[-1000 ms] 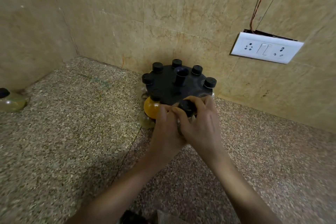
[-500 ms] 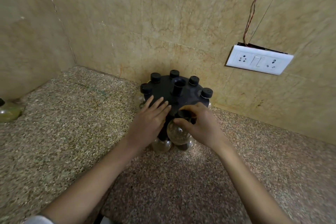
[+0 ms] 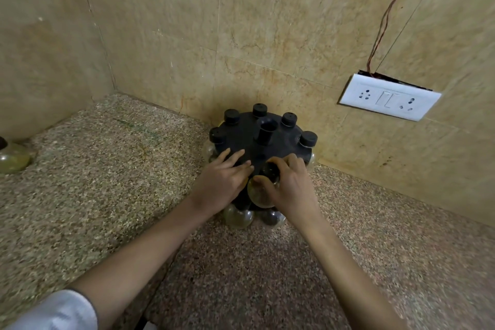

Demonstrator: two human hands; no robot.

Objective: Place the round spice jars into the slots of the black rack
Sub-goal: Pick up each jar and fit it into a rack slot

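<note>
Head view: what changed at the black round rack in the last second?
The left hand let go of the clear round jar and now lies flat on the black round rack's top. The right hand still pinches that jar's neck at the rack's front. The loose jar at far left stayed.

Single head-worn view, wide-angle. It faces forward and down along both forearms [image 3: 150, 254] toward the counter [image 3: 107, 195] and wall [image 3: 241, 21] corner. Rack [image 3: 278, 142] sits mid-frame under the fingers [image 3: 235, 158], within arm's reach; socket [image 3: 388, 96] beyond them, rightward.
</note>
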